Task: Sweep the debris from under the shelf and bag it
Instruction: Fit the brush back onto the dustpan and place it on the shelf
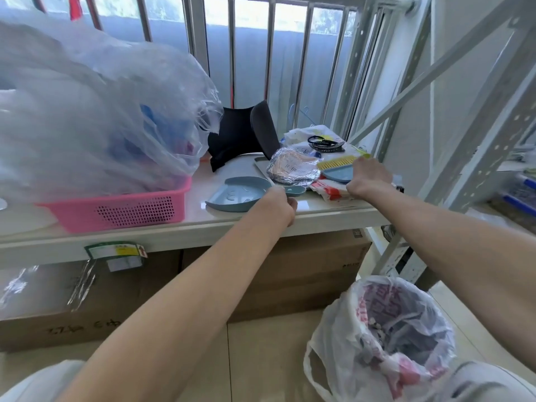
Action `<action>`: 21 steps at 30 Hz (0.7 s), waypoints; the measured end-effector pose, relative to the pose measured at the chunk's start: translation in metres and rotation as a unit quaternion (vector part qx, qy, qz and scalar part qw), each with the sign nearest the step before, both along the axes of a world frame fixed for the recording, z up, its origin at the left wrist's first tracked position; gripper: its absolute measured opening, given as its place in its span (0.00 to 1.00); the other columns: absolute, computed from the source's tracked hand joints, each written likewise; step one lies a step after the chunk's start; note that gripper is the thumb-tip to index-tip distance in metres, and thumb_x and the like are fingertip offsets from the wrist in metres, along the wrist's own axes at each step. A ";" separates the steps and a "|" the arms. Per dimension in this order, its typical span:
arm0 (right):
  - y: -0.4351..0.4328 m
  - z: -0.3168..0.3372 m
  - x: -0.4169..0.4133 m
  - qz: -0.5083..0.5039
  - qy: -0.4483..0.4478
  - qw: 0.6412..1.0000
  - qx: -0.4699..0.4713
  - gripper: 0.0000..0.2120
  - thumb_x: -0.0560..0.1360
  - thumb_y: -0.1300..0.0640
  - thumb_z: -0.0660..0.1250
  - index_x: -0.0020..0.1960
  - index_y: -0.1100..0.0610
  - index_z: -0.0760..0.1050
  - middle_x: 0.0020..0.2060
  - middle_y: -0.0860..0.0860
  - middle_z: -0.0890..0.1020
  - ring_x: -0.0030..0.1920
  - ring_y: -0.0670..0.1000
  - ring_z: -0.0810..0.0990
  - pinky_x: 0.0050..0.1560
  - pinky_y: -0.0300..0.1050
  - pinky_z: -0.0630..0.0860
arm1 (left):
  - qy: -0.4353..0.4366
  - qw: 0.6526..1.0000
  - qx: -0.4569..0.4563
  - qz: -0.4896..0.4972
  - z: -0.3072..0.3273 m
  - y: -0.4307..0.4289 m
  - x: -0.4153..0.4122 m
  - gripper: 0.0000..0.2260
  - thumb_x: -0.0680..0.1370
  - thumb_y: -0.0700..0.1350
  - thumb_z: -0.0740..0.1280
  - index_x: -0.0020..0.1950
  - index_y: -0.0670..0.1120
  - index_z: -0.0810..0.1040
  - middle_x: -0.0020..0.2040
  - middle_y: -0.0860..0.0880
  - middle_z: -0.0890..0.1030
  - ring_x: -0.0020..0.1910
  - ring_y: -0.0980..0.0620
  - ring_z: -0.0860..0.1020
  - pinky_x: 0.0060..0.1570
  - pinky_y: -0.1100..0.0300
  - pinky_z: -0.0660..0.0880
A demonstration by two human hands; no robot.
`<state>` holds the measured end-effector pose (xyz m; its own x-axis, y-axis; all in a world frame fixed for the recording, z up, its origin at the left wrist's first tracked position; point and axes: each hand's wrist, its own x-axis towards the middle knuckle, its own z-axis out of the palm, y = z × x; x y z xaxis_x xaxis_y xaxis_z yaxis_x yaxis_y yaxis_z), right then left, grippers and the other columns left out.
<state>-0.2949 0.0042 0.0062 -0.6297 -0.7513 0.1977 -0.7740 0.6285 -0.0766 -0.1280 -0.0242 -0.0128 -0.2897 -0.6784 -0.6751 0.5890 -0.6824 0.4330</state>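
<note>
**Pick-up of brush and dustpan: handling notes**

Head view. Both arms reach to the worktop (319, 211) at frame centre. The left hand (282, 204) is at the handle of the blue dustpan (237, 195), fingers (291, 203) curled and pinching the handle end; the pan lies flat near the front edge. The right hand (369, 178) sits over the brush (333, 163), centre right; yellow bristles stick out to its left. Only the back of this hand shows, so the fingers appear clamped on the brush body, though the far side is hidden. A foil packet (293, 169) lies touching both tools, between the hands. The open bag (342, 323) stands on the floor, lower right, beside the foot of the metal shelf (470, 158). No debris visible; the space under the shelf is out of sight.

Judgement: step in hand is collecting the tools; sweeping not begun.

- Lift the brush upward first, not sideways, so that the bristles do not drag the packet or the papers under it off the edge.
- Shift the left grip further up the handle before lifting, as a pinch at the tip lets the pan droop.
- Bag mouth is already open, so leave it where it stands.
</note>
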 end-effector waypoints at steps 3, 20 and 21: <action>0.010 0.005 0.007 -0.017 0.004 1.000 -0.001 0.10 0.74 0.64 0.66 0.55 0.60 0.74 0.43 0.54 0.74 0.55 0.58 0.79 0.44 0.45 0.71 | 0.020 0.998 -0.049 -0.027 0.002 0.014 0.011 0.06 0.82 0.37 0.61 0.57 0.37 0.75 0.56 0.44 0.79 0.61 0.48 0.78 0.61 0.56 0.75; 0.049 0.023 0.035 -0.032 -0.046 0.997 -0.050 0.05 0.76 0.63 0.64 0.51 0.59 0.73 0.43 0.54 0.75 0.46 0.56 0.75 0.42 0.45 0.70 | 0.144 0.981 -0.071 -0.105 -0.004 0.047 0.062 0.05 0.78 0.36 0.67 0.52 0.36 0.76 0.49 0.41 0.79 0.55 0.45 0.78 0.61 0.53 0.74; 0.051 0.023 0.037 -0.029 -0.060 0.996 -0.053 0.07 0.75 0.63 0.65 0.53 0.59 0.73 0.44 0.54 0.75 0.48 0.56 0.76 0.43 0.45 0.70 | 0.149 0.980 -0.079 -0.103 -0.003 0.046 0.062 0.05 0.78 0.35 0.67 0.52 0.35 0.75 0.50 0.39 0.79 0.57 0.43 0.78 0.63 0.51 0.74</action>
<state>-0.2583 0.0552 0.0292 -0.6958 -0.6912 0.1954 -0.7175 0.6558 -0.2349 -0.0655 0.0220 -0.0161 -0.5999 -0.6741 -0.4308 0.5626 -0.7384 0.3719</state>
